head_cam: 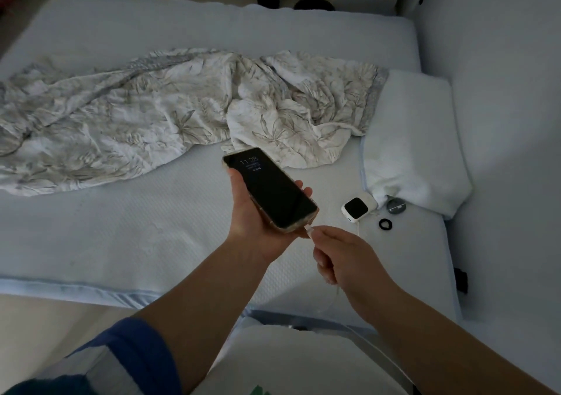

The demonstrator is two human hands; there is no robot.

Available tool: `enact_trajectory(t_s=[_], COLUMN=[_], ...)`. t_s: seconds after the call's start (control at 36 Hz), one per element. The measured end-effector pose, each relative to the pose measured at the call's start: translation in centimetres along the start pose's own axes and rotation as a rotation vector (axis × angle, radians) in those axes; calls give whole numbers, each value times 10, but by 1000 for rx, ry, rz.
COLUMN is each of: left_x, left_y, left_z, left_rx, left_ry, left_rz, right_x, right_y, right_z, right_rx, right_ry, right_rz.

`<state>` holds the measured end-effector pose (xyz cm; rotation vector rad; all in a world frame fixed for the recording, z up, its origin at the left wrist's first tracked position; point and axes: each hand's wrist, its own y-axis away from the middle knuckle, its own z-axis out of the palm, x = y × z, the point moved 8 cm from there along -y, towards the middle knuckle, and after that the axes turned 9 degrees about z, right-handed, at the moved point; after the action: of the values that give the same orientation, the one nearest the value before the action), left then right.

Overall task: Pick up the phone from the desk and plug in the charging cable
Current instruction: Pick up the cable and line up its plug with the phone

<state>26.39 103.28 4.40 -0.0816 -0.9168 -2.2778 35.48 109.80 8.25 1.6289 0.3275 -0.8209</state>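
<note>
Steadying the phone (270,191) in my left hand (255,212) above the bed (136,227), screen up, lower end toward me.

My right hand (343,258) pinches the charging cable (334,296) just behind its plug (309,230), at the port. I judge the glossy phone slippery and rigid, so I cup its edges; the cable is limp, so I grip near its stiff tip.

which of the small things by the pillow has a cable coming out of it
The white square charger with the dark face; the grey disc and black ring have none.
</note>
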Motion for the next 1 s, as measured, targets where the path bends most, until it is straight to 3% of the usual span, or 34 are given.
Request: enact_trajectory(t_s=[0.17, 0.31, 0.53, 1.0], left_x=[-4, -11, -17, -31], left_y=[2, 5, 8, 22], left_z=[3, 2, -6, -22], left_rx=[-6, -2, 35, 150], left_ry=[-5, 8, -25, -70], left_rz=[11, 32, 64, 72], right_x=[1, 10, 24, 36], right_y=[1, -1, 0, 0], right_z=[0, 0, -3, -1], right_rx=[3, 1, -105, -61], right_ry=[-46, -157, -337, -256], right_rz=[-10, 97, 172, 103])
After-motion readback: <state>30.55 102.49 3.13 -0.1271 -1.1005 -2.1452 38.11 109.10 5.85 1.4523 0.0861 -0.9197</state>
